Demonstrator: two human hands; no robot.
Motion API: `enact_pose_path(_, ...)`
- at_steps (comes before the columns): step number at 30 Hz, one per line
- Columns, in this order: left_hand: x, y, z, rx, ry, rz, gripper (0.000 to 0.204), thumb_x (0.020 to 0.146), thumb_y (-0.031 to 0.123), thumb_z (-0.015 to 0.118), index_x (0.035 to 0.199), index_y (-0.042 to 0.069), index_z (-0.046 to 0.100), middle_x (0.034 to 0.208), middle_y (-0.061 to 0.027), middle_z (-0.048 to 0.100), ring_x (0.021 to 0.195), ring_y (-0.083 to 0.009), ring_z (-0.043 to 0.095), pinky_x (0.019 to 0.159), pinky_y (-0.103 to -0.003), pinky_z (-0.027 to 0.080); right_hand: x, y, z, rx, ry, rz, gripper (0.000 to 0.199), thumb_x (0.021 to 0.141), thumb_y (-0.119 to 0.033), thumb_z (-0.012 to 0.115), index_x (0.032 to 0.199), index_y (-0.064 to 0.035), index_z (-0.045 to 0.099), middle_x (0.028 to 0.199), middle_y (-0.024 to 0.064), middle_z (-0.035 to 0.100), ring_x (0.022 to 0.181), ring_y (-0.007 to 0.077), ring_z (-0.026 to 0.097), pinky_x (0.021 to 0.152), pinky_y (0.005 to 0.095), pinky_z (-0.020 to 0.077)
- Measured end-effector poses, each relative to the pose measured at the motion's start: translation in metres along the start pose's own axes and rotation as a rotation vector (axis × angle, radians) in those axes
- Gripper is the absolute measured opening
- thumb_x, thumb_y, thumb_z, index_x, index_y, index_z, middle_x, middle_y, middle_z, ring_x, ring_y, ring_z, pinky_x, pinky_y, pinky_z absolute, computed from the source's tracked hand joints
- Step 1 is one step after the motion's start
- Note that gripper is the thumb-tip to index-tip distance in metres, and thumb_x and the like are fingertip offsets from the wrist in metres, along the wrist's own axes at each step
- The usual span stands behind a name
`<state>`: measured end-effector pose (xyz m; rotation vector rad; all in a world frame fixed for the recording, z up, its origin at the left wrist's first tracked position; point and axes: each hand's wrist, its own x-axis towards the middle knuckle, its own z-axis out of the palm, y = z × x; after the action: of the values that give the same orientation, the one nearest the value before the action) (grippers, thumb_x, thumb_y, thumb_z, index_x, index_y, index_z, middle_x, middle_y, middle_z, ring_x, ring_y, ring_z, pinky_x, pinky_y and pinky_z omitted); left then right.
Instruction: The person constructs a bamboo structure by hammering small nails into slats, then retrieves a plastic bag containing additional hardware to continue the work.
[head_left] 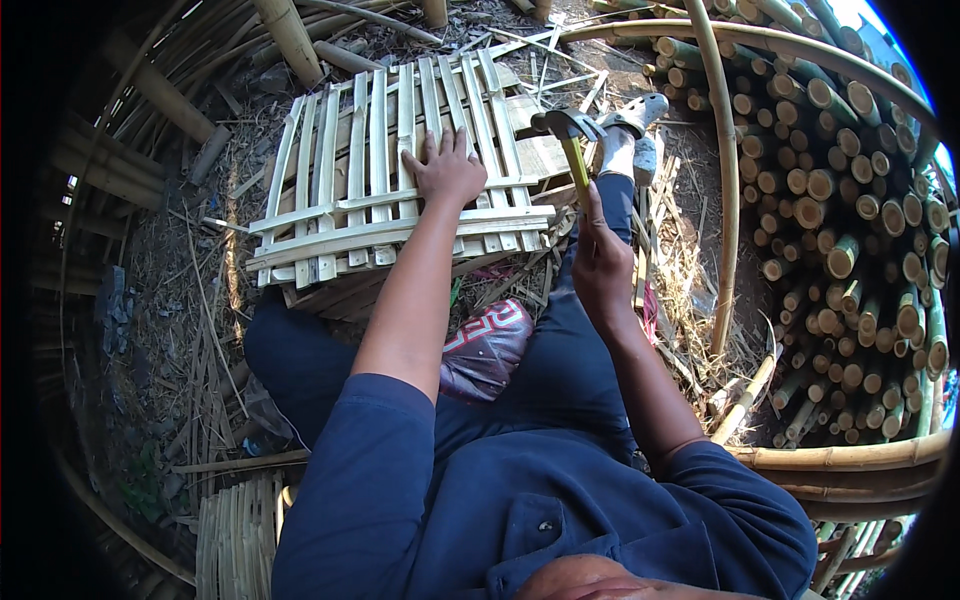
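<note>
A panel of pale bamboo slats (325,165) lies in front of me, long slats crossed by a few strips near its close end. My left hand (447,170) rests on it with the fingers spread over the slats. To the right of the panel, my right hand (604,255) is wrapped round the yellow handle of a claw hammer (577,160), raised with its dark metal head uppermost. Between my legs is a dark plastic bag (490,350) with red and white print; its contents are hidden.
Stacked bamboo poles (840,200) show their cut ends at the right, behind a curved bamboo pole (722,200). Cut slats (235,540) lie in a bundle at the lower left. Bamboo shavings (680,260) litter the ground near my right leg. Thick bamboo posts (290,42) stand at the back.
</note>
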<state>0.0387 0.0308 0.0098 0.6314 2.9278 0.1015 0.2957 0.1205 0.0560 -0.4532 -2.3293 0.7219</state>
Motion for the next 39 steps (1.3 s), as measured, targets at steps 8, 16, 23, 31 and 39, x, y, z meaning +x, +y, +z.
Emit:
enact_pose_path(8, 0.001, -0.002, 0.001, -0.023, 0.016, 0.02, 0.068, 0.106, 0.037, 0.033, 0.171, 0.025, 0.018, 0.179, 0.0012, 0.016, 0.165, -0.0274, 0.01, 0.128, -0.068, 0.004, -0.016, 0.029, 0.024, -0.164, -0.251, 0.133, 0.069, 0.097, -0.009, 0.06, 0.162, -0.025, 0.044, 0.073, 0.0213, 0.067, 0.068, 0.0426, 0.069, 0.065, 0.0566, 0.0507)
enact_pose_path(16, 0.003, 0.0, 0.001, -0.025, 0.015, 0.011, 0.067, 0.107, 0.039, 0.033, 0.171, 0.026, 0.018, 0.179, 0.0012, 0.016, 0.165, -0.0272, 0.011, 0.129, -0.067, 0.004, -0.023, 0.02, 0.018, -0.118, -0.267, 0.195, 0.066, 0.097, -0.008, 0.059, 0.16, -0.0242, 0.046, 0.077, 0.0233, 0.067, 0.072, 0.0439, 0.069, 0.068, 0.0564, 0.0504)
enact_pose_path(23, 0.002, 0.003, 0.0, -0.015, 0.023, 0.016, 0.067, 0.106, 0.038, 0.032, 0.171, 0.025, 0.019, 0.178, 0.0013, 0.018, 0.165, -0.0273, 0.012, 0.129, -0.067, 0.006, -0.021, 0.021, 0.017, -0.113, -0.276, 0.198, 0.063, 0.099, -0.009, 0.057, 0.159, -0.0232, 0.047, 0.076, 0.0238, 0.066, 0.072, 0.0442, 0.068, 0.068, 0.0559, 0.0496)
enact_pose_path(31, 0.001, -0.001, 0.001, -0.013, 0.005, 0.005, 0.068, 0.106, 0.038, 0.033, 0.171, 0.026, 0.019, 0.179, 0.0022, 0.015, 0.165, -0.0267, 0.011, 0.128, -0.067, 0.005, 0.007, -0.006, -0.007, 0.058, 0.004, 0.034, 0.063, 0.1, -0.007, 0.061, 0.16, -0.0218, 0.048, 0.077, 0.0194, 0.066, 0.07, 0.0399, 0.069, 0.066, 0.0533, 0.05)
enact_pose_path(39, 0.0, 0.002, 0.002, -0.004, 0.03, 0.02, 0.068, 0.106, 0.038, 0.032, 0.171, 0.025, 0.019, 0.179, 0.0009, 0.016, 0.165, -0.0271, 0.013, 0.129, -0.065, 0.008, -0.006, 0.037, 0.004, -0.192, -0.313, 0.186, 0.053, 0.106, -0.013, 0.055, 0.157, -0.0233, 0.05, 0.08, 0.0313, 0.065, 0.071, 0.0485, 0.067, 0.065, 0.0542, 0.0506)
